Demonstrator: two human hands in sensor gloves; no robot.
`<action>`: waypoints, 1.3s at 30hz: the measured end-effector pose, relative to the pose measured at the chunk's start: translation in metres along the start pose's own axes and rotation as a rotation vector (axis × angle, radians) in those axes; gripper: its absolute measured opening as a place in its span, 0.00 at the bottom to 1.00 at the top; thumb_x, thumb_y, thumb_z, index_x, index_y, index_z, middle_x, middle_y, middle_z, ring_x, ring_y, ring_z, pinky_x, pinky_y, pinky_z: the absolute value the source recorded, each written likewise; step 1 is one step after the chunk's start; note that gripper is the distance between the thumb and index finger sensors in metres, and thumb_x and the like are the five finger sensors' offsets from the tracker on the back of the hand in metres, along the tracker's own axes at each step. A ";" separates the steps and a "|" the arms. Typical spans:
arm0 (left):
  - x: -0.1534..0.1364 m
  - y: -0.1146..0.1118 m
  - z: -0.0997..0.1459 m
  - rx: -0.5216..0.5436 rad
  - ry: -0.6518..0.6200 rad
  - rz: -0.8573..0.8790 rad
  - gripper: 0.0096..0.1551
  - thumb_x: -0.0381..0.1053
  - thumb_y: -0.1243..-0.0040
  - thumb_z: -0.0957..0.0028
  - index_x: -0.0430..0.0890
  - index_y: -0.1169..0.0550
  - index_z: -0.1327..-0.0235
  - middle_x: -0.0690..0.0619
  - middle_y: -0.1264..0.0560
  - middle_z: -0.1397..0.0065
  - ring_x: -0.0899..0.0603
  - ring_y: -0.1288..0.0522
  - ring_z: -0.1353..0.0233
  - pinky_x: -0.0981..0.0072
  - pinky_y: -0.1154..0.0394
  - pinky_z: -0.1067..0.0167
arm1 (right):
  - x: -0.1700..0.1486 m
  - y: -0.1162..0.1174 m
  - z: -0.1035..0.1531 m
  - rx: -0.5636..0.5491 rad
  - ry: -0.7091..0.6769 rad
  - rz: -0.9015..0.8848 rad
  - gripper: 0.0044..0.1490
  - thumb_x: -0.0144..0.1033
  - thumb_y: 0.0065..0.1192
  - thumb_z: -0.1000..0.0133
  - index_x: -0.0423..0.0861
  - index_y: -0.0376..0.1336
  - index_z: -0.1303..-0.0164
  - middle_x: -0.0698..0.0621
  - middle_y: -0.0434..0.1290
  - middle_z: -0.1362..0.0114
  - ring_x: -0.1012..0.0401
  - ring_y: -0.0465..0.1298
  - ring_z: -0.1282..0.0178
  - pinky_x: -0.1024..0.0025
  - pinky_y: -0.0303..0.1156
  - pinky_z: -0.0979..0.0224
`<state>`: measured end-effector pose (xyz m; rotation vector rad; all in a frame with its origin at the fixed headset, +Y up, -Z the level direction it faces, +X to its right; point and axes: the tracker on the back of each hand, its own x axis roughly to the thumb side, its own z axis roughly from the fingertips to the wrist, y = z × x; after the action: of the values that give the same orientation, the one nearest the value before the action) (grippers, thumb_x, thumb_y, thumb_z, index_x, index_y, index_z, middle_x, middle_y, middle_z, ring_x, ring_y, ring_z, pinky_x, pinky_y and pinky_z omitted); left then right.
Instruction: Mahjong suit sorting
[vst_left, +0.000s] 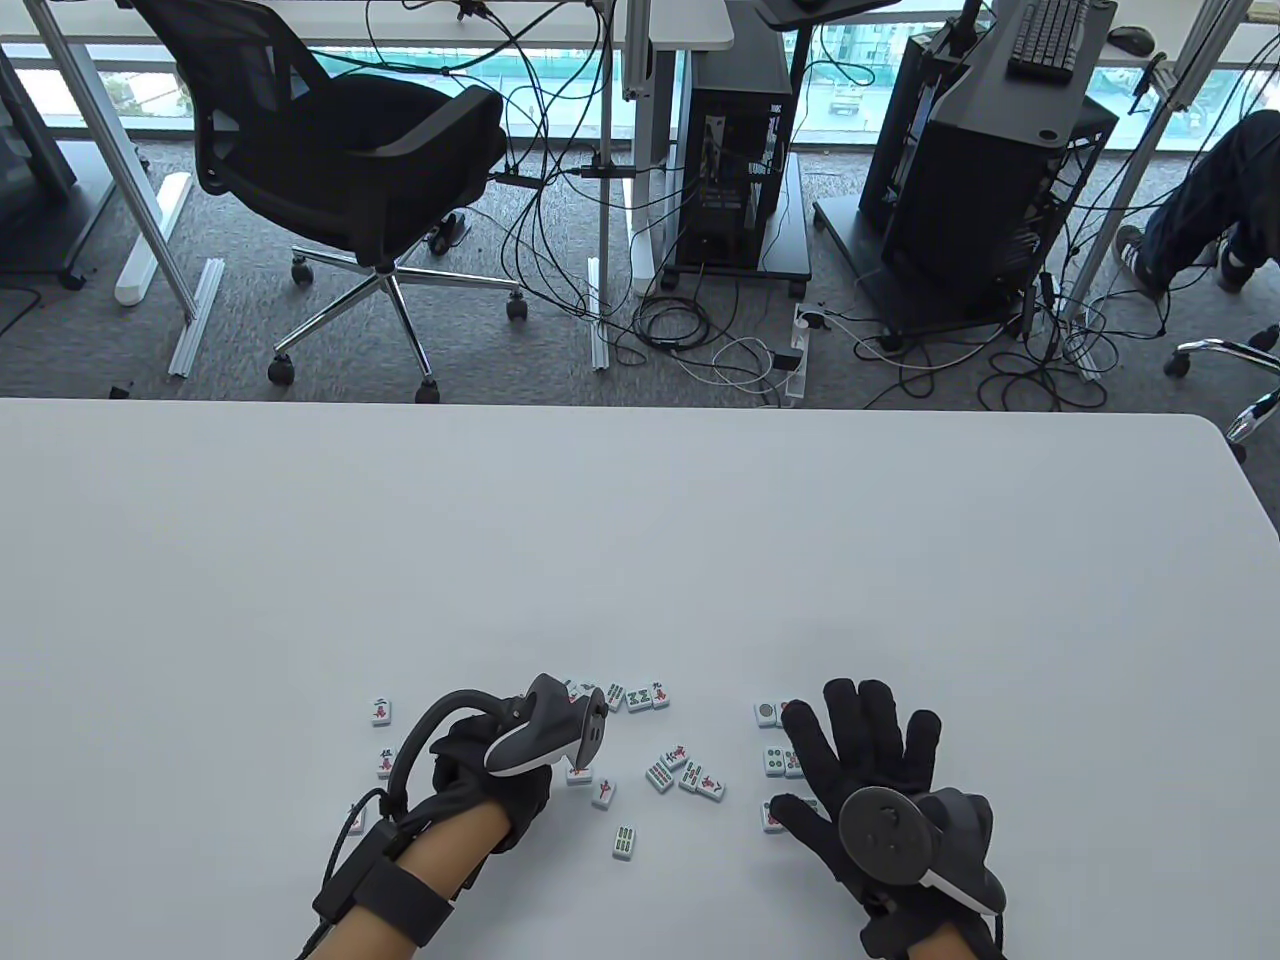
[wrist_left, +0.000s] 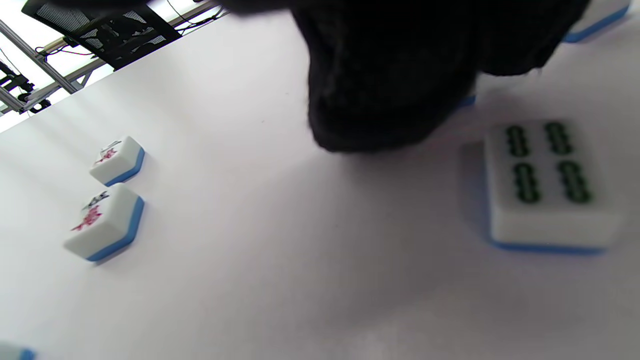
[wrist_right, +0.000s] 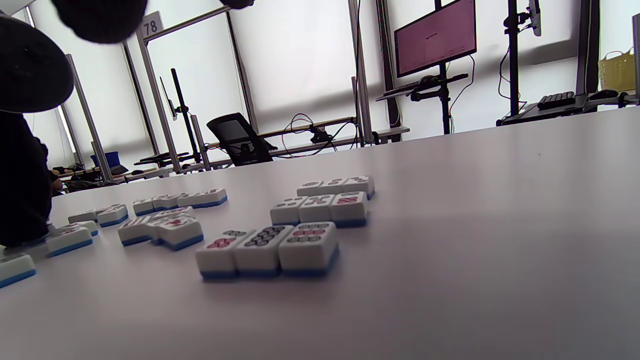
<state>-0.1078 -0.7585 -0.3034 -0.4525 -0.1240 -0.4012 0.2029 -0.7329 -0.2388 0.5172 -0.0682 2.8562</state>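
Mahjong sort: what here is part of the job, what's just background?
Job:
- loose tiles mid-table
- two character tiles at left
- dot tile rows under right hand
- left hand

Background:
- office chair
- floor cables
- monitor

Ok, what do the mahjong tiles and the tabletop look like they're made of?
Mahjong tiles: probably hard plastic or resin, a smooth white top layer on a blue base with printed marks and rounded edges. Tabletop: apparently a matte pale grey laminate or coated board, smooth with soft shadows and no grain; the core is not visible.
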 end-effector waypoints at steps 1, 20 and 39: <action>-0.001 0.000 0.001 0.000 -0.001 0.008 0.31 0.66 0.41 0.56 0.40 0.12 0.67 0.61 0.13 0.77 0.56 0.21 0.87 0.61 0.19 0.78 | 0.000 0.000 0.000 0.000 0.000 0.000 0.50 0.65 0.46 0.43 0.60 0.34 0.16 0.46 0.29 0.12 0.45 0.25 0.17 0.31 0.24 0.23; -0.003 0.001 0.015 0.111 -0.028 -0.080 0.31 0.55 0.28 0.63 0.54 0.20 0.43 0.60 0.13 0.67 0.55 0.19 0.77 0.59 0.19 0.67 | 0.000 0.000 0.000 0.000 -0.001 -0.005 0.50 0.65 0.46 0.43 0.60 0.34 0.16 0.46 0.29 0.12 0.45 0.25 0.16 0.31 0.24 0.23; 0.006 0.000 0.002 0.052 0.047 -0.026 0.36 0.69 0.38 0.60 0.40 0.14 0.59 0.60 0.12 0.74 0.56 0.20 0.85 0.61 0.19 0.77 | 0.000 0.001 0.000 0.001 -0.001 -0.003 0.50 0.65 0.46 0.43 0.60 0.34 0.16 0.46 0.29 0.12 0.45 0.25 0.16 0.31 0.24 0.23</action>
<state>-0.1027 -0.7599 -0.3005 -0.3902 -0.0946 -0.4329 0.2027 -0.7338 -0.2389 0.5185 -0.0664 2.8531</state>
